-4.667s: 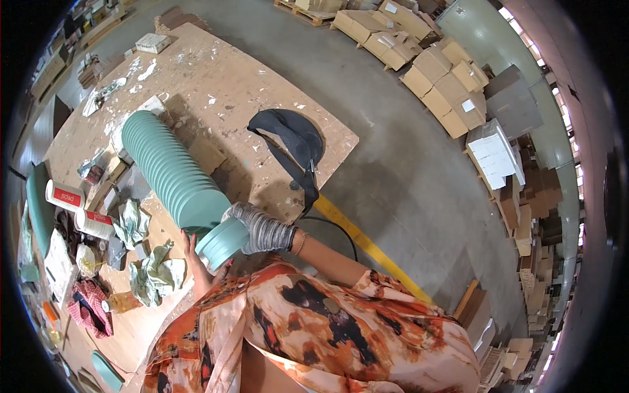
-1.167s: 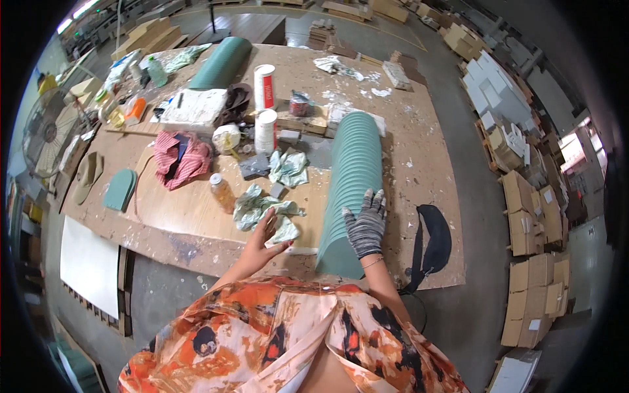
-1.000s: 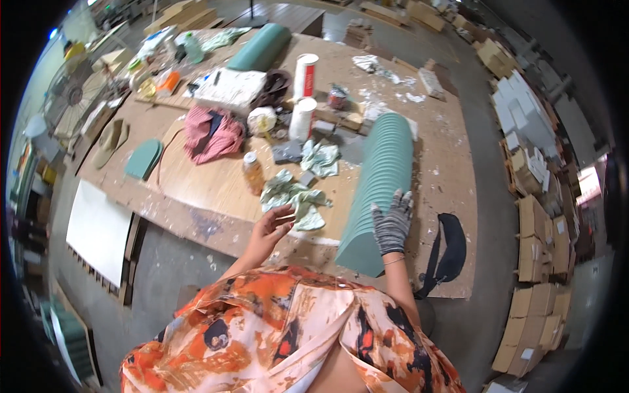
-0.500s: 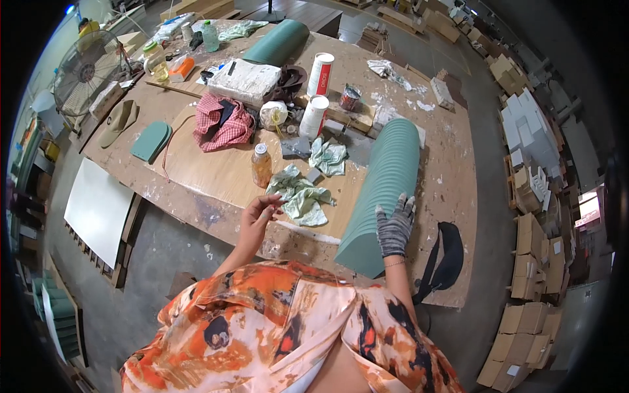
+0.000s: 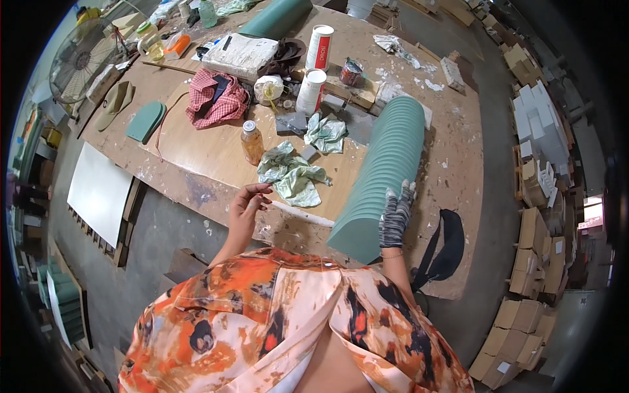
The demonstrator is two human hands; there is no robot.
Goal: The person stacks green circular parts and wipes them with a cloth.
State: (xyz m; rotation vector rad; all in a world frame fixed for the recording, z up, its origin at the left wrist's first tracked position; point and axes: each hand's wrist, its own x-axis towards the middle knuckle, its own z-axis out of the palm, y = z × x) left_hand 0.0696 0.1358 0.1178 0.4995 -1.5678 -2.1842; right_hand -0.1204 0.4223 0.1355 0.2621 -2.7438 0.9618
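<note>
A long green half-round piece with ridges across its curved top (image 5: pixel 383 157) lies on the worktable, its flat end toward me. My right hand (image 5: pixel 396 213), in a grey glove with light fingertips, rests along its right side, fingers stretched out and gripping nothing. My bare left hand (image 5: pixel 245 209) hovers over the table's front edge, fingers loosely bent and apart, with nothing visible in them. Just beyond it lies a crumpled pale green patterned cloth (image 5: pixel 298 183). A bottle of amber liquid (image 5: pixel 251 145) stands behind that cloth, and a small grey block (image 5: pixel 309 152) lies beside it.
A second pale cloth (image 5: pixel 325 134), two white-and-red cups (image 5: pixel 319 49) (image 5: pixel 310 93) and an open tin (image 5: pixel 352 72) are farther back. Red checked fabric (image 5: pixel 213 101) lies left of them. A black strap-like item (image 5: pixel 445 245) lies at the right, near the table (image 5: pixel 458 164) edge.
The view has shifted, so the table things sit higher in it. My right hand has turned more onto the piece's side and its fingers are closer together. My left hand stays raised.
</note>
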